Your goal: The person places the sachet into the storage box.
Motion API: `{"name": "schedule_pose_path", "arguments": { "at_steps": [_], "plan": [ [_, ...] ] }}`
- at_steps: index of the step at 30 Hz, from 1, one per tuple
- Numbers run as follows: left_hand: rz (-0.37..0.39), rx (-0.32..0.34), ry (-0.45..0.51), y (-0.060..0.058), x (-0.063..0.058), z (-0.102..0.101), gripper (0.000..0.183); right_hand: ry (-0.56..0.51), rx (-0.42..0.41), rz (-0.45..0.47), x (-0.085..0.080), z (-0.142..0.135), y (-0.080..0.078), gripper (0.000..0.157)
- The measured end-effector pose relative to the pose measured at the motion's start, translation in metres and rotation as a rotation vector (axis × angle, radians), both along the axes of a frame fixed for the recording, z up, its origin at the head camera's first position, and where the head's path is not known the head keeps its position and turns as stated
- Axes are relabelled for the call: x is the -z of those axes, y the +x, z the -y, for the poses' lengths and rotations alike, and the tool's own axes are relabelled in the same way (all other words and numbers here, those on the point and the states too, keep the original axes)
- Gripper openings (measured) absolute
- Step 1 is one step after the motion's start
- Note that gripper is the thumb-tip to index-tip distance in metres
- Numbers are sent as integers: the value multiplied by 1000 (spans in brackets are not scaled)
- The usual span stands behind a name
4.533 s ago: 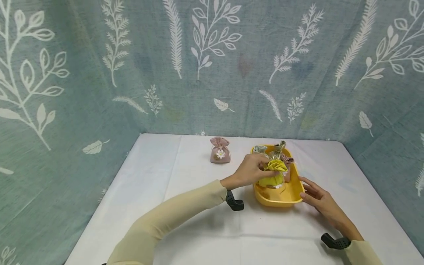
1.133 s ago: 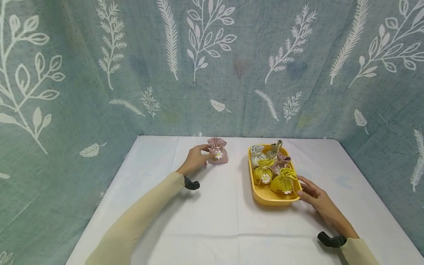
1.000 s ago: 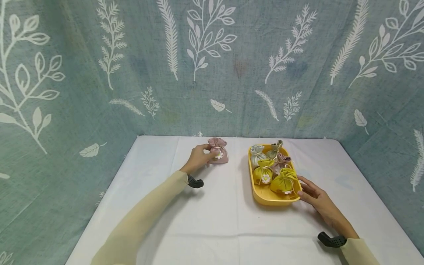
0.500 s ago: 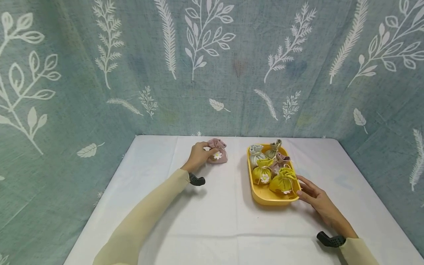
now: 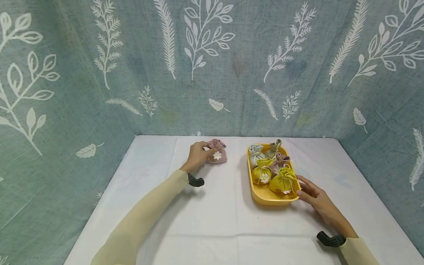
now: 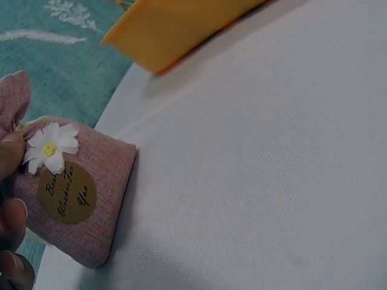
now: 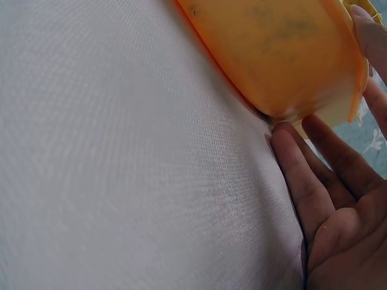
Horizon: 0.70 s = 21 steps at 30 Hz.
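My left hand (image 5: 197,155) pinches the gathered neck of a pink drawstring pouch (image 5: 219,159) at the back of the table. In the left wrist view this pouch (image 6: 103,175) shows a white flower and a round gold label; its bottom edge is right at the white cloth. My right hand (image 5: 318,201) rests its fingers against the right side of a yellow tray (image 5: 269,201), near the front corner. Seen from the right wrist, the fingers (image 7: 338,157) lie fairly straight along the tray's outer wall. Several pouches sit inside, including a front yellow pouch (image 5: 281,184).
In the tray stand a second yellow pouch (image 5: 260,175), a pale grey pouch (image 5: 256,154), an olive pouch (image 5: 274,149) and another pink pouch (image 5: 282,159). A white cloth (image 5: 212,221) covers the table. A green leaf-patterned curtain (image 5: 139,70) rises behind its back edge.
The yellow pouch earlier held by my left hand now lies in the tray. That hand has moved left and pinches the pink pouch, whose top now leans slightly. The right hand stays put.
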<state>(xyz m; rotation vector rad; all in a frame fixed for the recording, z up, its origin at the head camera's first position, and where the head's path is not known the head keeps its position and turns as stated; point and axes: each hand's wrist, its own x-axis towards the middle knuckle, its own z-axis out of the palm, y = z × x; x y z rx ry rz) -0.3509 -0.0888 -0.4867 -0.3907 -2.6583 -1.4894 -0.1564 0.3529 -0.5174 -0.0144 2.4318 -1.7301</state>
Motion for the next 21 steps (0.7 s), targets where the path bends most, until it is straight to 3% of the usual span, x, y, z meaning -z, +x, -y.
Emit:
{"name": "schedule_pose_path", "arguments": {
  "at_steps": [12, 21],
  "plan": [
    [-109, 30, -38, 11, -7, 2, 25, 4, -4, 1, -1, 0, 0, 69],
    [-109, 71, -27, 23, -18, 5, 21, 18, -1, 8, -1, 0, -1, 70]
  ]
}}
